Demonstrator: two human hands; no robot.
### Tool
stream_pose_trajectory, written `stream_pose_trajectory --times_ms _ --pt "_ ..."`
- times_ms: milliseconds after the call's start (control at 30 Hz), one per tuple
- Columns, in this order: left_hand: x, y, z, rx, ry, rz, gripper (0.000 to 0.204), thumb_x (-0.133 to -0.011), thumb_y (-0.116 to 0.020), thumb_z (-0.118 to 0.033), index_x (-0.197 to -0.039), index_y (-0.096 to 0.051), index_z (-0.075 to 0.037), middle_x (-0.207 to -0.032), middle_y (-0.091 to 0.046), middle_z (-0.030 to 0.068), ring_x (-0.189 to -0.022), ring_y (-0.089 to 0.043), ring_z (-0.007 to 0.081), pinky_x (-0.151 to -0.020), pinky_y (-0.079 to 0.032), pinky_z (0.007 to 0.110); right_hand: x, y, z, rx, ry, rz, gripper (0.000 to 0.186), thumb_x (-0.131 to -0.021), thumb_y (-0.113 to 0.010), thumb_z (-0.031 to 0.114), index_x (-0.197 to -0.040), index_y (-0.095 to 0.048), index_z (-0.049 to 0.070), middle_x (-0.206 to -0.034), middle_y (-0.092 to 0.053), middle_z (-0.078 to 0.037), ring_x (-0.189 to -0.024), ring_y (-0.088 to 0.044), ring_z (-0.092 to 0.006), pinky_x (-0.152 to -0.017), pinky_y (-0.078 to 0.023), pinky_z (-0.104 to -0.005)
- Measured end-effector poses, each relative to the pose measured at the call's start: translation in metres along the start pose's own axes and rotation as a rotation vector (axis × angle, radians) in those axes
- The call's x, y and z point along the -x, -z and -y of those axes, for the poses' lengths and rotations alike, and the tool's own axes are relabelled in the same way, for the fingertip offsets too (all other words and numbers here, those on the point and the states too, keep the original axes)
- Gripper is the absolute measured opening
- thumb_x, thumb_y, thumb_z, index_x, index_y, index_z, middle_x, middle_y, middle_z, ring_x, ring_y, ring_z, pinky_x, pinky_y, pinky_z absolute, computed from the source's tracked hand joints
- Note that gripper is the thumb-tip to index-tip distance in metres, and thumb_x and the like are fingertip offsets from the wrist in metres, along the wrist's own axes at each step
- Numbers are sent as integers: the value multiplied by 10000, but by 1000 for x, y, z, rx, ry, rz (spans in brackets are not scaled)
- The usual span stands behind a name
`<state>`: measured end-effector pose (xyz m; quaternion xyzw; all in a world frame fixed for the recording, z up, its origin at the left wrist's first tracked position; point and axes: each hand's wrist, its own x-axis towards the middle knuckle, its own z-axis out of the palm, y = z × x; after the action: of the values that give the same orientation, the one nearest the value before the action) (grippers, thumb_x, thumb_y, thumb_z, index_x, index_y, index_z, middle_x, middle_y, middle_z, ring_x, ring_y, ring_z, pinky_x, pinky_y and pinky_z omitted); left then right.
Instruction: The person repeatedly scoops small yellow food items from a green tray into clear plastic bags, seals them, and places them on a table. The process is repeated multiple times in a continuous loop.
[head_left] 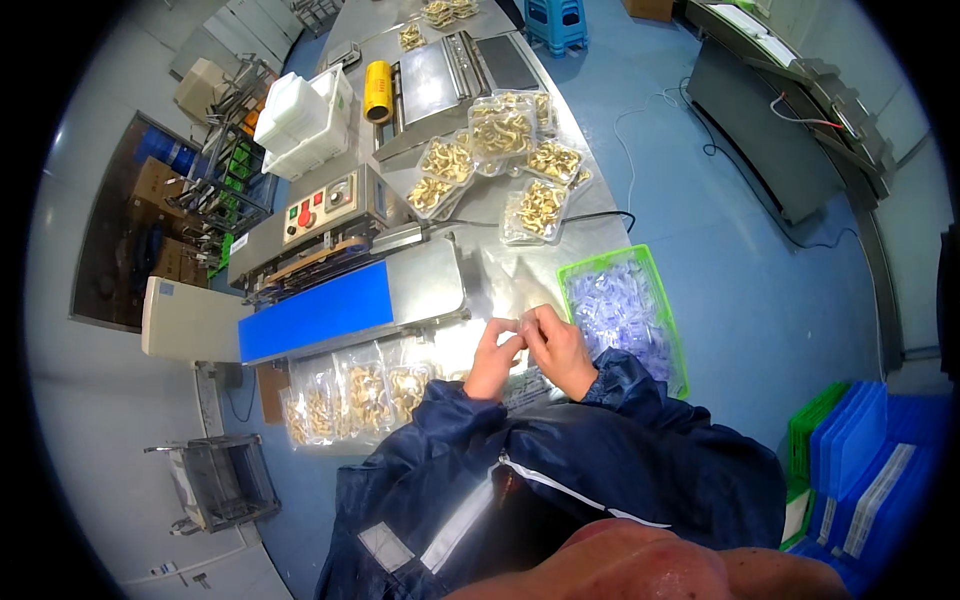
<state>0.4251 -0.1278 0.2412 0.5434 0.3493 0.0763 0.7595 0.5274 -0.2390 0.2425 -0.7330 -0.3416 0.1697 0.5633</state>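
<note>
Both hands meet over the steel surface (600, 215), just in front of the sealing machine with the blue belt (315, 312). Left hand (495, 358) and right hand (560, 345) have fingertips pressed together on a small clear item (522, 322), apparently a thin transparent bag or sachet; it is too small and glossy to tell which.

Risks, as judged from this frame:
- The film looks slippery and nearly invisible against the shiny steel. If the pinch loosens, it could drop and be hard to spot.
- The hands work near the belt's end; a loose corner could drift onto the belt.
- The green tray of small white sachets (625, 305) sits just beside the right hand. An elbow swing could tip sachets over its rim.
- Sealed bags of mushrooms (350, 395) lie near the left sleeve, close to the near edge; a forearm nudge could push them off.

Appearance of the held item: colourless, thin, crumpled, catching light, held just above the surface between both sets of fingertips. Contents cannot be told.

Further off, clear trays of mushrooms (500, 165) are stacked, well apart from the hands.
</note>
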Motion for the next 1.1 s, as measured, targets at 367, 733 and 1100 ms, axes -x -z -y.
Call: stream_pose_trajectory --times_ms 367,733,1100 --pt "-12 58 50 -442 -366 -290 107 -882 -575 -7 -982 -545 -33 -1082 -637 75 -822 -533 87 -744 -440 237 -69 41 -106 -368 -165 388 205 -922 -650 218 -1013 -662 35 -847 -685 -56 -778 -641 -140 -692 -519 -290" --pt "11 71 49 -637 -273 -394 168 -891 -610 -41 -1050 -654 -7 -953 -678 112 -850 -644 185 -772 -500 299 -245 4 -261 598 -438 520 426 -889 -603 387 -887 -701 -28 -879 -712 -179 -716 -684 -289 -662 -524 -395" --pt "1 73 49 -737 -435 -357 155 -868 -636 -57 -1015 -636 -7 -911 -652 179 -816 -637 305 -736 -505 357 -174 12 -132 522 55 -208 206 -917 -609 250 -873 -568 53 -742 -641 -58 -622 -627 -147 -535 -456 -268"
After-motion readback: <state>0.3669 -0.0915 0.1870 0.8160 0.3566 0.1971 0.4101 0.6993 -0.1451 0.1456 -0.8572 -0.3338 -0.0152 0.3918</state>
